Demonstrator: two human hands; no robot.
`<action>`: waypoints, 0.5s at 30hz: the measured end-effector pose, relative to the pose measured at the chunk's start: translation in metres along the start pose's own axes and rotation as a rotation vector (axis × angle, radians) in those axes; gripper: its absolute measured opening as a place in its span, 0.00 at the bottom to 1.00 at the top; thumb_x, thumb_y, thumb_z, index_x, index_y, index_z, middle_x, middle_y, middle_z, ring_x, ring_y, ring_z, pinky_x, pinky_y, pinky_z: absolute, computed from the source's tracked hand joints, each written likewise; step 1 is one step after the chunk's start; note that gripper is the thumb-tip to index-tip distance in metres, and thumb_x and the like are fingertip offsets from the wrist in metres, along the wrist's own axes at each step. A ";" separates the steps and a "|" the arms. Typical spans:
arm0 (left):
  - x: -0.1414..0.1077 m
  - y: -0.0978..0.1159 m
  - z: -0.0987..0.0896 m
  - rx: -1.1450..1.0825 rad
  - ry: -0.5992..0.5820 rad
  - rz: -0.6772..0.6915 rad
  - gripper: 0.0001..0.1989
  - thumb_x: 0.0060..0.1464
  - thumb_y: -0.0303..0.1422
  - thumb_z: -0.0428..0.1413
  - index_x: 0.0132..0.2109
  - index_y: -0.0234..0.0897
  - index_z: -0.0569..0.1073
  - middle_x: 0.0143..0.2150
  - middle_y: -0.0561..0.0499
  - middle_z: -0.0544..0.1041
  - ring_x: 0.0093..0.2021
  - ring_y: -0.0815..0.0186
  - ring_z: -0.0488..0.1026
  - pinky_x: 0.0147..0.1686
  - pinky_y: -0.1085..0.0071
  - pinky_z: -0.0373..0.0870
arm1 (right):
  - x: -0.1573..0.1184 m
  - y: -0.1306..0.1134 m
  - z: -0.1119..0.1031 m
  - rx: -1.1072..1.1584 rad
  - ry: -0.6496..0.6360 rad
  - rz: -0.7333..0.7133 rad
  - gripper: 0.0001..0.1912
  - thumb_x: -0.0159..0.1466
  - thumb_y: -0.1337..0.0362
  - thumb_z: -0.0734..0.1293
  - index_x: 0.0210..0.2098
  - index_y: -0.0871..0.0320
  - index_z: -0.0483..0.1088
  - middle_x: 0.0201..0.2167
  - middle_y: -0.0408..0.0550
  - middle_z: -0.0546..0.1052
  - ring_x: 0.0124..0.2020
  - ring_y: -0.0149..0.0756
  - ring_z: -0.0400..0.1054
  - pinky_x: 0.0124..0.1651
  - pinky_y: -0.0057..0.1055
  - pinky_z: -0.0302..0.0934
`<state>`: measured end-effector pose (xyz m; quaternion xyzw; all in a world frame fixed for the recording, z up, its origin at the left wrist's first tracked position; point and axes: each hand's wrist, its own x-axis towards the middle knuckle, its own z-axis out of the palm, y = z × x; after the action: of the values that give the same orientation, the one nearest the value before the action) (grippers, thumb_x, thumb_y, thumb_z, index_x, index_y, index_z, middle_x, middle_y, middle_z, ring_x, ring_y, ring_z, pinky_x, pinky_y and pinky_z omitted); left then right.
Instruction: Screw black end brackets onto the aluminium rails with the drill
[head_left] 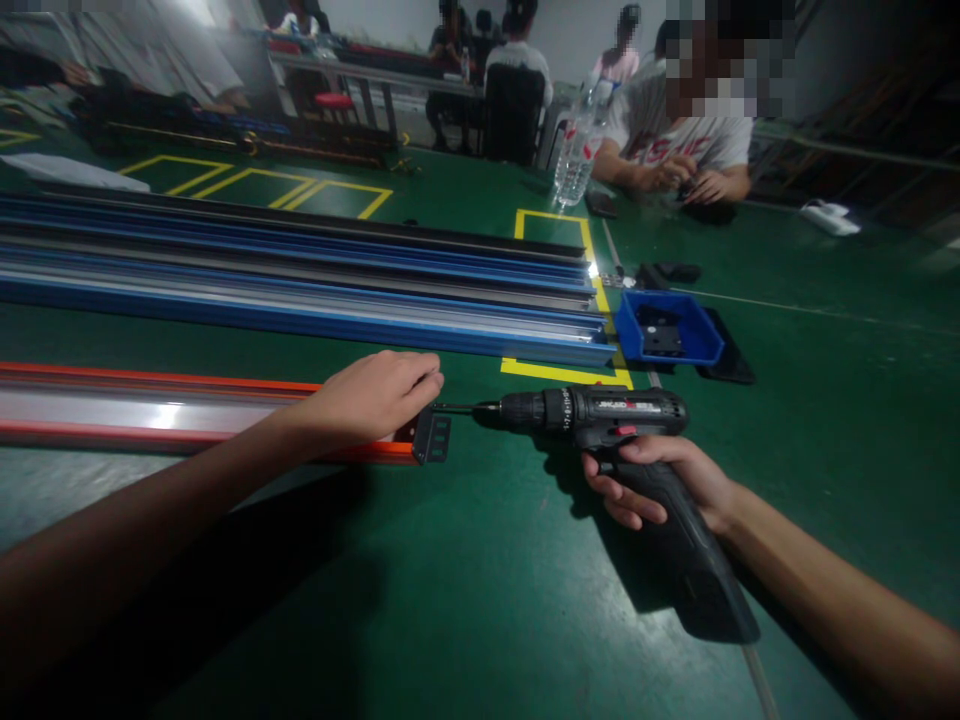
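My right hand (pixel 652 480) is wrapped around the handle of a black corded power drill (pixel 630 410), with a finger at the trigger. The drill lies level, and its long thin bit points left at the end of an orange-edged metal rail (pixel 157 414). A small black slotted end bracket (pixel 436 438) sits on that end. My left hand (pixel 375 395) lies over the rail's end with its fingers curled down around it, just above the bracket. The bit's tip reaches the bracket beside my fingertips; whether it sits in a screw is hidden.
Several blue and black rails (pixel 300 290) lie behind the orange one on the green table (pixel 480 570). A blue bin (pixel 634 345) with black parts stands at their right end. Farther back are plastic bottles (pixel 576 160) and a co-worker (pixel 675 150) handling something small.
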<state>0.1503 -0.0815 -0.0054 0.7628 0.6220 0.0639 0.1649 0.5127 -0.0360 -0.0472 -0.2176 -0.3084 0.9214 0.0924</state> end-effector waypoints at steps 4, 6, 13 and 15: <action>0.001 -0.001 0.001 0.002 0.000 0.005 0.19 0.69 0.43 0.41 0.33 0.40 0.66 0.32 0.50 0.75 0.32 0.63 0.69 0.31 0.67 0.54 | 0.000 0.000 0.000 -0.001 -0.002 0.001 0.16 0.66 0.62 0.65 0.46 0.69 0.76 0.31 0.48 0.77 0.16 0.22 0.62 0.32 0.27 0.69; 0.001 -0.002 0.001 0.000 -0.001 0.006 0.19 0.69 0.43 0.41 0.33 0.40 0.67 0.32 0.50 0.75 0.32 0.63 0.69 0.31 0.67 0.54 | 0.000 -0.001 0.000 -0.003 -0.005 0.001 0.16 0.66 0.61 0.65 0.46 0.68 0.76 0.31 0.48 0.76 0.16 0.22 0.62 0.32 0.27 0.69; 0.002 -0.004 0.003 0.007 0.008 0.027 0.19 0.69 0.43 0.42 0.33 0.40 0.67 0.32 0.50 0.75 0.31 0.63 0.69 0.31 0.67 0.54 | 0.000 0.000 0.000 -0.003 -0.005 -0.004 0.17 0.66 0.62 0.65 0.46 0.69 0.76 0.31 0.49 0.76 0.16 0.22 0.62 0.32 0.26 0.69; 0.002 -0.004 0.003 0.012 0.008 0.031 0.19 0.69 0.43 0.42 0.33 0.40 0.67 0.32 0.50 0.76 0.31 0.63 0.70 0.31 0.67 0.54 | -0.001 0.000 0.000 0.003 0.001 -0.003 0.17 0.66 0.62 0.65 0.46 0.69 0.75 0.31 0.49 0.76 0.16 0.22 0.62 0.32 0.27 0.69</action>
<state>0.1476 -0.0793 -0.0095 0.7730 0.6112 0.0659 0.1568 0.5133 -0.0366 -0.0471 -0.2176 -0.3071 0.9216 0.0944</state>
